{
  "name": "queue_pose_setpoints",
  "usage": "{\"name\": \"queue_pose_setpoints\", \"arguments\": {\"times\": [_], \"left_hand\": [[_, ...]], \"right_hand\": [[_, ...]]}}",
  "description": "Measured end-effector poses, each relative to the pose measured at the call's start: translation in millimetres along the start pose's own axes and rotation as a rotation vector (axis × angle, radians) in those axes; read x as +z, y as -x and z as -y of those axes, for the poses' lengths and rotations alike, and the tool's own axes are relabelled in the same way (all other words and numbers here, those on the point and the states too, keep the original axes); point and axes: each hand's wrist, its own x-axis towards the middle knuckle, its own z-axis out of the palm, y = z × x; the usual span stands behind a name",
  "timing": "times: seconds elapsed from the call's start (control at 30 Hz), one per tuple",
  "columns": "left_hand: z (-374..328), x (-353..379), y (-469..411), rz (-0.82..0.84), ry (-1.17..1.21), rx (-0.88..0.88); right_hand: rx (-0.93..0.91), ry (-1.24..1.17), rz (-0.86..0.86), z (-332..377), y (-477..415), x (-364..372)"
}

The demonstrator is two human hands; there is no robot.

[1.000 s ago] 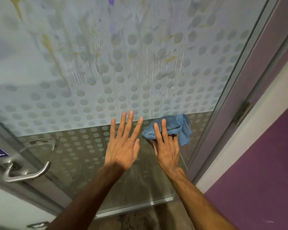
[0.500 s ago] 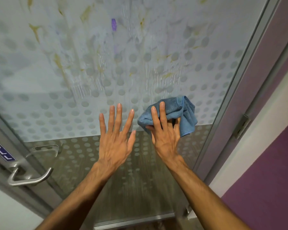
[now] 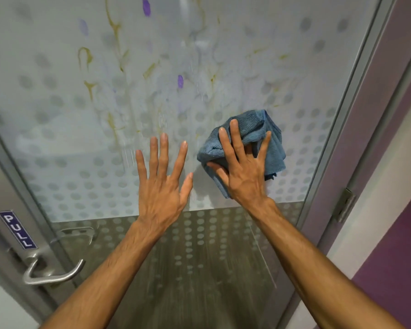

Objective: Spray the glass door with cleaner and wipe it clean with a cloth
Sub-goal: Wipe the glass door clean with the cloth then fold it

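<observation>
The glass door [image 3: 86, 148] fills the view, frosted with grey dots and marked with yellow-brown streaks, purple spots and wet runs of cleaner. A crumpled blue cloth [image 3: 273, 148] lies against the glass at centre right. My right hand [image 3: 242, 172] presses it flat to the glass with spread, straight fingers. My left hand [image 3: 161, 181] is just left of it, fingers straight and spread, flat towards the glass and holding nothing. No spray bottle shows.
A metal lever handle [image 3: 50, 274] and a blue PULL label [image 3: 18, 230] sit on the door's left frame. On the right are the grey door frame [image 3: 342, 143], a hinge [image 3: 344, 205] and a purple wall [image 3: 394, 269].
Both hands have moved up the glass, the right one pushing the cloth upward from the edge of the frosted band into the dotted area. The view has tilted up.
</observation>
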Motion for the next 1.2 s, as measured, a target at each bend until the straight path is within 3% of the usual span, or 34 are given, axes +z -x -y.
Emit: {"name": "queue_pose_setpoints", "arguments": {"times": [0.2,0.47,0.77,0.97,1.2], "left_hand": [[34.3,-24.4,-29.0,-0.095,0.007,-0.023],[100.4,-53.9,-45.9,-0.21,0.009,-0.074],[178.6,-71.9,-44.3,-0.232,-0.014,-0.099],[204.4,-70.4,-48.3,-0.238,-0.024,-0.088],[226.4,-76.3,-57.2,-0.29,-0.022,-0.036]], "right_hand": [[0.157,-0.094,-0.092,16.3,-37.3,-8.0],[0.198,-0.146,-0.208,59.4,-68.3,1.2],[0.015,-0.172,-0.138,140.2,-49.6,26.1],[-0.229,-0.089,-0.103,188.5,-16.4,54.9],[-0.2,-0.013,-0.167,203.6,-64.4,50.7]]}}
